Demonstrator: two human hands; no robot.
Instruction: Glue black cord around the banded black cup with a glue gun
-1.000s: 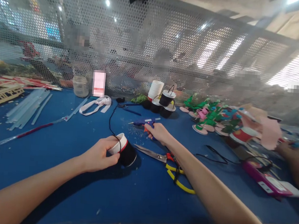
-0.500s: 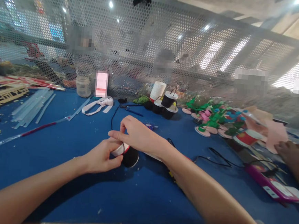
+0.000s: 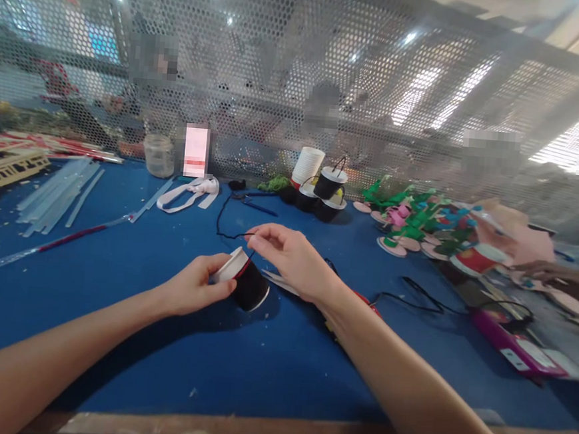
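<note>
CUP: black paper cup (image 3: pixel 247 286) lay tipped on the blue table (image 3: pixel 112 310), axis running from rim at near left to base at far right | LEFT: your left hand (image 3: pixel 194 292) clamped the rim | RIGHT: your right hand (image 3: pixel 291 257) pinched the black cord (image 3: pixel 225 233) just above the rim, nearer its free run.

Small paper cup wrapped in black with a white rim and a red band (image 3: pixel 245 282): lying tilted on its side on the blue tabletop, open mouth facing up-left, base down-right, touching the table. Thin black cord (image 3: pixel 223 222): one end at the cup's rim, pulled up taut off it, the rest looping left and running back across the table surface away from the cup.
</note>
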